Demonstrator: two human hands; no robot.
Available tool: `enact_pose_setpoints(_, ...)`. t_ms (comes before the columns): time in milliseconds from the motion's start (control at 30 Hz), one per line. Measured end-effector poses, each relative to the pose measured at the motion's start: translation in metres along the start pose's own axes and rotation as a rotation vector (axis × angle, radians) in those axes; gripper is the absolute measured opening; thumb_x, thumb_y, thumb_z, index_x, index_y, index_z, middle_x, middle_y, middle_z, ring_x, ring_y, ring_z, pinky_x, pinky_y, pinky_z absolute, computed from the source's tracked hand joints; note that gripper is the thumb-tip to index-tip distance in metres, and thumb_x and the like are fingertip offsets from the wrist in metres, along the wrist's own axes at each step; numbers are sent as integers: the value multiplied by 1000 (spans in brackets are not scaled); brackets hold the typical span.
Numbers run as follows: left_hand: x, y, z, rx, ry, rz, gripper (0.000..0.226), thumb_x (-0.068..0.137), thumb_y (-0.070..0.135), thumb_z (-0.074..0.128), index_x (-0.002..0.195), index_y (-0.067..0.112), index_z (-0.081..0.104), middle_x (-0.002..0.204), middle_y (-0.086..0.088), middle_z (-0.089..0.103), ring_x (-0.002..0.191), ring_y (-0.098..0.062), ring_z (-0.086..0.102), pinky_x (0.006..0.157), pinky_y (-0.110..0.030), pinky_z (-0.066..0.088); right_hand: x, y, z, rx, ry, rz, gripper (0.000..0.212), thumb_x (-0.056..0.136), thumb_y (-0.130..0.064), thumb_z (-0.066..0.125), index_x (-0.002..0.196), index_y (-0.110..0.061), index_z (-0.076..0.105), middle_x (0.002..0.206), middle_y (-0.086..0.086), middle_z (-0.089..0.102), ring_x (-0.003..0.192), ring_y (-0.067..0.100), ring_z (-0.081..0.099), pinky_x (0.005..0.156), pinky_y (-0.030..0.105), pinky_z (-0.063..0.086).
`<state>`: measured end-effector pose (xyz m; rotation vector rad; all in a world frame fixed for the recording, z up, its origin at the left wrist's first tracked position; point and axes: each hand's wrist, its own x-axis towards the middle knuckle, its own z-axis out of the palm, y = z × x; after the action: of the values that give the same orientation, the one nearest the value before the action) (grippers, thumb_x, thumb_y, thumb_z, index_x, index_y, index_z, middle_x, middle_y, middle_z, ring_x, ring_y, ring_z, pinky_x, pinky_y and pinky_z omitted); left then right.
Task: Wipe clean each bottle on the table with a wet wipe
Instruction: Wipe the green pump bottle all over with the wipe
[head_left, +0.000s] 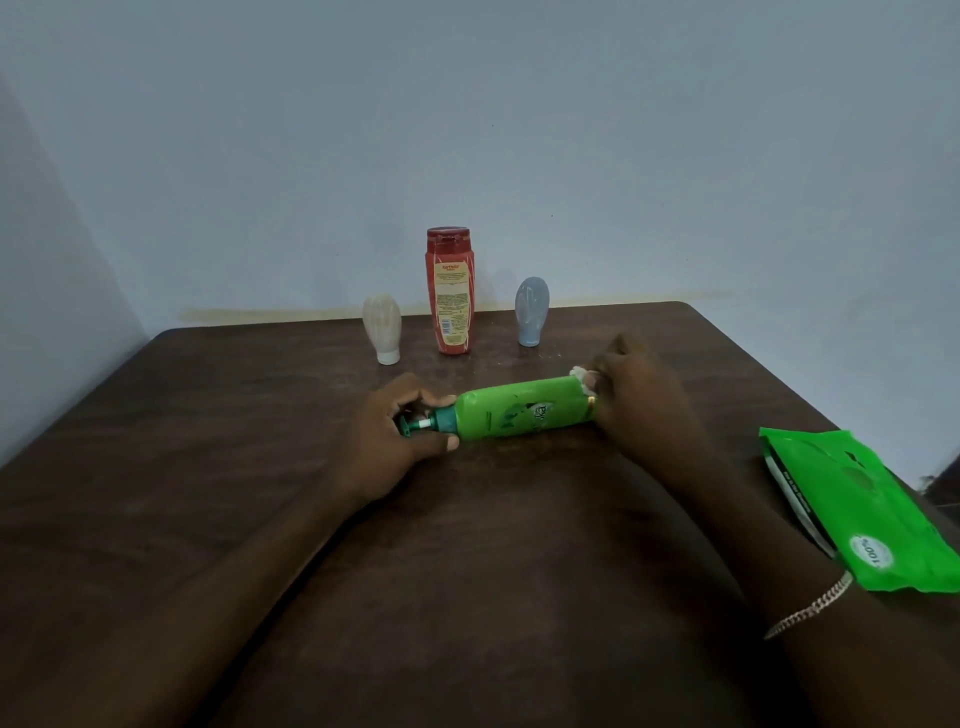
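Green pump bottle (524, 413) horizontal over table (208, 415); left hand (387, 436) grips pump, right hand (641, 400) presses wet wipe (584, 378) on base.

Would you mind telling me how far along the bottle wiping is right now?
Nothing shows as finished. In hand: the green pump bottle lies sideways, left hand at its pump, right hand pressing a white wipe against its base. Apparently left: the red bottle, cream bottle and blue-grey bottle standing behind.

Dark wooden table (208, 467), pale blue-grey wall (467, 130), thin chain bracelet (810, 605), perhaps gold
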<state>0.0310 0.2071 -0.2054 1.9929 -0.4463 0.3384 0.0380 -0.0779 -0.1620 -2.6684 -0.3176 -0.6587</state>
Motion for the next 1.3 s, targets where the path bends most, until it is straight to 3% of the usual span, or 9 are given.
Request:
enact_pose_setpoints(200, -4, 6, 3, 95, 3, 88, 45, 71, 6, 89, 95, 33, 63, 100, 5, 63, 88, -8, 62, 70, -13, 48, -19, -65, 8, 73, -92, -216, 32, 79, -2, 68, 111, -5, 66, 114, 8, 52, 85, 11, 45, 74, 26, 41)
enact_pose_setpoints(300, -5, 7, 2, 128, -10, 88, 44, 74, 8, 86, 95, 37, 60, 102, 10, 63, 87, -10, 62, 69, -17, 51, -24, -82, 16, 56, -117, -307, 43, 82, -9, 69, 124, -14, 62, 125, 7, 50, 105, 17, 51, 87, 30, 49)
enact_pose_setpoints(367, -6, 7, 3, 132, -17, 90, 43, 75, 9, 86, 96, 37, 60, 103, 11, 63, 87, -11, 62, 69, -21, 53, -24, -82, 16, 66, -112, -326, 39, 83, -10, 67, 122, -15, 63, 123, 8, 51, 103, 18, 52, 82, 30, 47)
enact_pose_setpoints(567, -2, 1, 3, 115, 6, 96, 42, 72, 11, 89, 99, 32, 64, 105, 12, 66, 93, -5, 65, 75, -18, 52, -10, -32, 2, 114, -28, -129, 15, 80, -11, 64, 92, -13, 72, 89, 0, 49, 71, 18, 53, 58, 27, 40)
enact_pose_setpoints(667, -1, 0, 2, 135, 25, 77, 42, 73, 13, 88, 99, 35, 63, 107, 16, 66, 98, -1, 63, 78, -18, 51, -4, 5, -3, 67, 32, 30, 22, 80, -19, 61, 96, -21, 76, 87, 5, 53, 73, 24, 55, 62, 37, 50)
enact_pose_setpoints(833, 1, -2, 2, 147, -3, 41, 38, 76, 19, 88, 104, 32, 65, 112, 15, 66, 104, -1, 62, 86, -31, 55, 1, 31, -4, 90, 117, 183, 18, 83, -20, 66, 96, -23, 78, 81, -1, 56, 72, 20, 55, 56, 24, 35)
enact_pose_setpoints(967, 1, 2, 0, 90, -47, -37, 42, 74, 30, 89, 109, 36, 67, 117, 16, 68, 108, -2, 64, 91, -34, 56, 1, 31, -4, 138, 125, 187, 16, 84, -18, 69, 97, -18, 78, 76, 2, 71, 68, 15, 59, 51, 16, 32)
enact_pose_setpoints(1133, 3, 2, 3, -87, -14, -176, 45, 73, 53, 84, 111, 31, 74, 104, 7, 77, 97, -13, 73, 92, -48, 58, 1, 33, -5, 131, 136, 172, 12, 84, -20, 71, 91, -15, 78, 66, -3, 59, 62, 14, 52, 50, 11, 27)
enact_pose_setpoints(1300, 5, 5, 2, -140, -33, -239, 36, 71, 43, 82, 102, 24, 79, 94, 2, 79, 92, -18, 75, 94, -51, 57, 1, 36, -5, 151, 169, 199, 14, 84, -25, 72, 90, -14, 79, 61, -5, 56, 60, 13, 55, 49, 15, 31)
